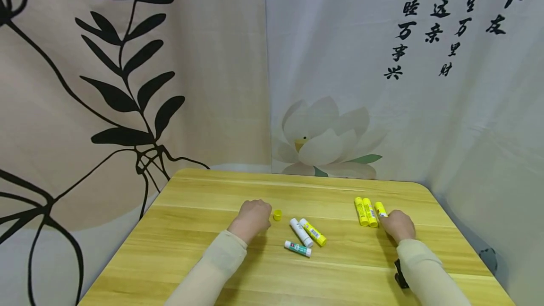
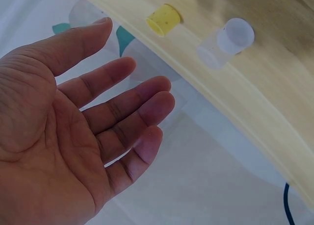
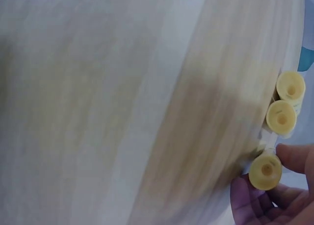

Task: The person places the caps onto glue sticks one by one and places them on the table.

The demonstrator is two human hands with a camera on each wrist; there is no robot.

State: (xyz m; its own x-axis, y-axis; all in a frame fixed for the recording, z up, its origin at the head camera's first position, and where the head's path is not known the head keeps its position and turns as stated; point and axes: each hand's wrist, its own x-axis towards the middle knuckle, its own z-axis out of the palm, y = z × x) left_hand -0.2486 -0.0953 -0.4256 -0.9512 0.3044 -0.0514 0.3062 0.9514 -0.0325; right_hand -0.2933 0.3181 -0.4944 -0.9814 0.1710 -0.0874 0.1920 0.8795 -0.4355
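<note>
yellowish wood grain covers the tabletop [image 1: 204,190], whose rounded far corners meet pale cloth hangings [image 1: 225,70] in the upper frame. its far edge runs close behind the three yellow glue sticks right of centre; a broad strip of grain separates these from the middle group.

the right hand [image 1: 398,225], lower right of the head view, pinches one yellow glue stick [image 1: 380,208] between thumb and fingers, near the right edge. just left of it, two yellow cylinders [image 1: 366,212] lie parallel, side by side; the right wrist view shows their round, smooth ends, each with a hollow centre.

the left hand [image 1: 251,221], at centre, holds nothing, its fingers loosely spread and slightly bent. in its wrist view, a short yellow cap [image 2: 164,20] and a translucent whitish cap [image 2: 236,36] sit near the tabletop edge, beyond the fingertips.

right of that hand, in the lower middle, lie a plain white tube [image 1: 301,232], a labelled yellow tube [image 1: 313,232] just beside it, and a smaller teal-and-white tube [image 1: 298,248] below.
</note>
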